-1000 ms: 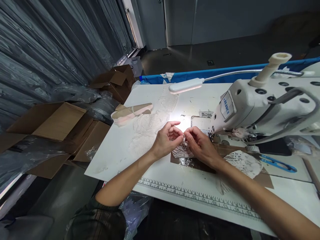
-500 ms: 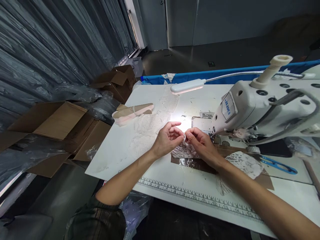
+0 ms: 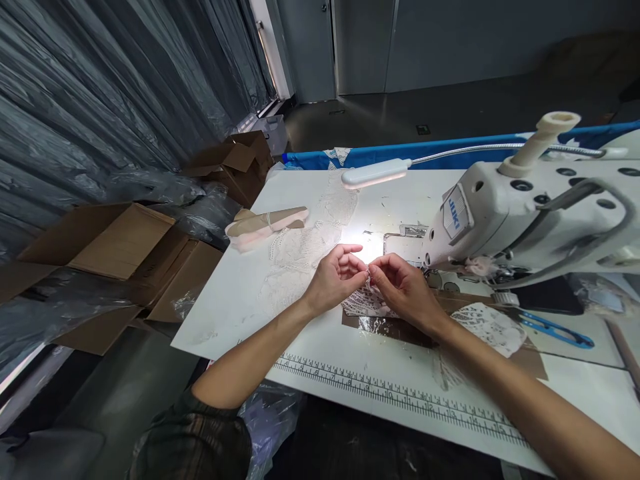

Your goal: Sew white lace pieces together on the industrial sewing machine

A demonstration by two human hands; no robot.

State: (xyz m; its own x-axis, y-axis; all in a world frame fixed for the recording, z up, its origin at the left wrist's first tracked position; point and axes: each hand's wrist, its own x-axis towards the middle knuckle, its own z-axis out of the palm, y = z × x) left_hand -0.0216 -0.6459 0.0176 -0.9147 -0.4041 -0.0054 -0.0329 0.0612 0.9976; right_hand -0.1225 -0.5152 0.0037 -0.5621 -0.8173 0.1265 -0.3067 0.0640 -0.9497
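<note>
Near edge: printed ruler strip (image 3: pixel 400 393) along the front of the table (image 3: pixel 240 293); both forearms cross it.

Left hand (image 3: pixel 336 280) and right hand (image 3: pixel 405 288) meet fingertip to fingertip just in front of the sewing machine (image 3: pixel 525 207). Each is closed to a narrow pinch on the raised edge of a small white lace piece (image 3: pixel 365 303). The rest of the lace lies on a brown sheet (image 3: pixel 395 328) under the hands.

Judged step: fine fingertip work on the lace edge, ahead of the needle. Further handling calls for a light, exact pinch; the lace is thin and limp.

Right of the hands: a second lace patch (image 3: pixel 487 327) and blue clippers (image 3: pixel 555 328).

Farther: lamp (image 3: pixel 375 173) lit over the table, a tan bundle (image 3: pixel 265 223), cardboard boxes (image 3: pixel 100 240) on the floor to the left.

Versus one second ago: the pinch point sits slightly higher and the right hand has shifted a little; everything else is unchanged.
</note>
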